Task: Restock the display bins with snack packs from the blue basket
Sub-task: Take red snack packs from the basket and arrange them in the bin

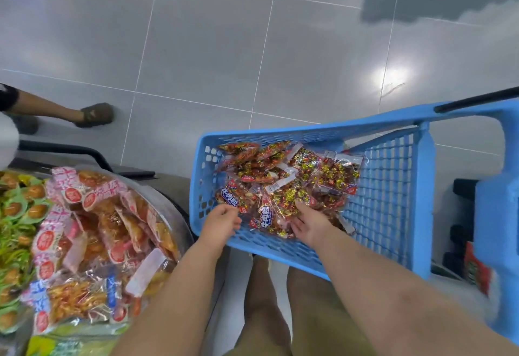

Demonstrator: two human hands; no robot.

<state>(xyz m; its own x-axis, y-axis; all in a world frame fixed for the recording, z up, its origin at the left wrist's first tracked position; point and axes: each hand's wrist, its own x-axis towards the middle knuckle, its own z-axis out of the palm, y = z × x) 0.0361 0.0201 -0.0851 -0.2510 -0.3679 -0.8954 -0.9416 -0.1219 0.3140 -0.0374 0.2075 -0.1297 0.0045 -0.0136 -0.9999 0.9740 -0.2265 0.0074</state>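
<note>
So both hands are down inside the blue basket (pixel 269 247) right now. It's sitting tipped a bit on the person's right side, and the snack packs (pixel 283 178) are heaped toward its left half: clear wrappers with red and gold stuff inside, a couple with a blue label.

The left hand (pixel 222 225) is at the near-left edge of the heap. Its fingers (pixel 229 209) are curled in, with the tips right against the corner of one blue-label pack (pixel 231 201). Honestly can't tell if it has a real pinch on it or is just touching.

The right hand (pixel 310 225) is palm down on the heap, just to the right. Those fingers (pixel 299 205) lie fairly straight and close together on top of the gold-speckled packs, thumb out to the left beside another blue-label pack (pixel 264 216). That second pack sits between the two hands.

Off to the left is the round metal display bin (pixel 172 206), already piled with bigger orange snack bags (pixel 112 215) with pink-and-white labels, and green-wrapped ones further left. It's just beside the basket, not touching as far as I can see.

Grey tiled floor (pixel 210 46) all around, and somebody else's shoe (pixel 95 115) at the far left.
</note>
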